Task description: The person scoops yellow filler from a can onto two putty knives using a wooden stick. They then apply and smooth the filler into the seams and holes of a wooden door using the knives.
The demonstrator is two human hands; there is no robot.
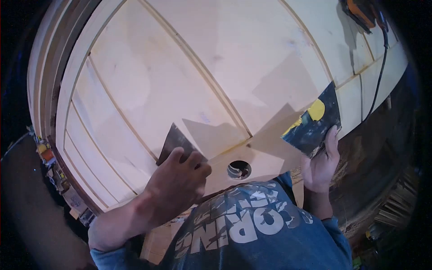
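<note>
My left hand (177, 180) grips a dark, flat filler scraper (173, 141), fingers pressed over its face, its blade angled against or just above the pale wooden panel (189, 90). In my right hand (321, 162) is a dark, square filler plate (317, 128), held by its lower corner with the thumb along the edge. On that plate sits a round lump of yellow filler (316, 110), with a smaller yellow smear (294, 123) near its left edge. Narrow grooves and joints run across the panel. Between my hands a round hole (239, 170) is cut through the wood.
An orange and black power tool (360, 13) lies at the panel's upper right, its black cable (382, 67) hanging over the edge. Stacked curved boards (49, 67) stand at the left. Small items (58, 175) clutter the lower left. Slats (393, 202) lie at the lower right.
</note>
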